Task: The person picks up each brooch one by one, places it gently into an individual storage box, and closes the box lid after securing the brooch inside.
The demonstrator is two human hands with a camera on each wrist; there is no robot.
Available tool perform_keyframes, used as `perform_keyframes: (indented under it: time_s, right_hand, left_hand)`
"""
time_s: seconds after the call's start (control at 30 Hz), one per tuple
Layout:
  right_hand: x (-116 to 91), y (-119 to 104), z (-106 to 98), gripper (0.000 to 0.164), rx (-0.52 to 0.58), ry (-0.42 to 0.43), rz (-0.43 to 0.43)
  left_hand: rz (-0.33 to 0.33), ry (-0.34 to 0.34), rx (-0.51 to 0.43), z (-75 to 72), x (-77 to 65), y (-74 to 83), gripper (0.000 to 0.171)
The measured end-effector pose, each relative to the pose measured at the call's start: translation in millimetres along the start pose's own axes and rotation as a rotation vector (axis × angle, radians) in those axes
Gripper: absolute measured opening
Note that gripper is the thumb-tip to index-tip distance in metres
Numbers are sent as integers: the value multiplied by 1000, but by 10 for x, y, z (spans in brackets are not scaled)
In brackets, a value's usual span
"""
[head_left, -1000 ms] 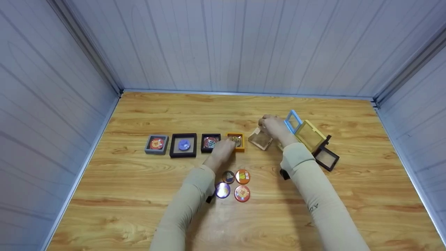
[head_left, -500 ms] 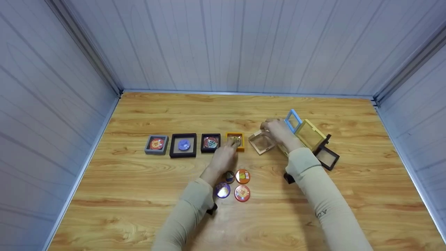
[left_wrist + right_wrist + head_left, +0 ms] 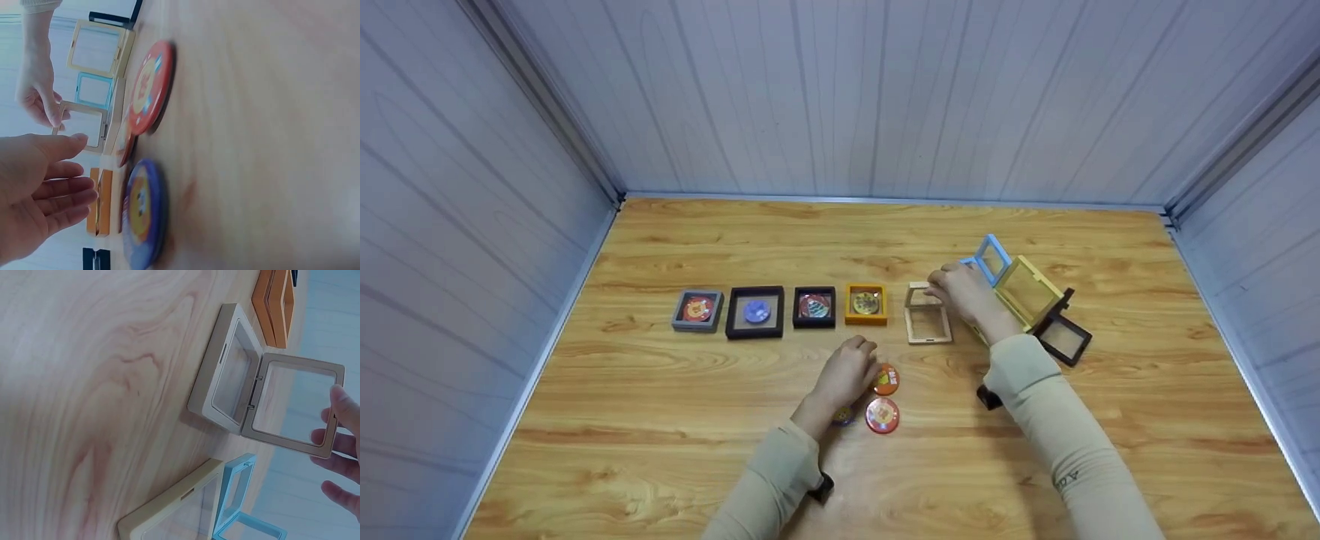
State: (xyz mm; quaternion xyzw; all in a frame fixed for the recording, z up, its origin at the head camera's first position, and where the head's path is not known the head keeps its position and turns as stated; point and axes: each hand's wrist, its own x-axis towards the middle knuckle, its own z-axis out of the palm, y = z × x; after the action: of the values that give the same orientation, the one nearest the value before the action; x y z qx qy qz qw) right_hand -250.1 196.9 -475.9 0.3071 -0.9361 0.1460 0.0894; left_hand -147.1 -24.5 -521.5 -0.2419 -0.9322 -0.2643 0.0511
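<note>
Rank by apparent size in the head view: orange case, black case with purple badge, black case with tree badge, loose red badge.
1. Black case with purple badge
2. Orange case and black case with tree badge, too alike to rank
3. Loose red badge

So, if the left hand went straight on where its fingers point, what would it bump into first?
Probably the orange frame with the yellow badge inside, though I can't tell how high the left hand is, so it might pass above.
</note>
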Motion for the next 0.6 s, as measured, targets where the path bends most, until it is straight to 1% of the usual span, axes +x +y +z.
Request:
perform_keyframes:
  time_s: [0.1,0.23,0.4,0.6]
  right_hand:
    - [-41,-5,5,18,-45,19,11]
    - [-113,-13,20,20,-41,65,22]
    - [-212,-26,42,21,-29,125,39]
    - [-313,-70,40,20,-19,147,62]
  left_hand:
    - [18,12,-15,32,-44,37,23]
    - [13,-1,-13,67,-83,75,22]
    - [3,-21,9,110,-103,96,27]
    - [-3,-26,2,151,-94,122,29]
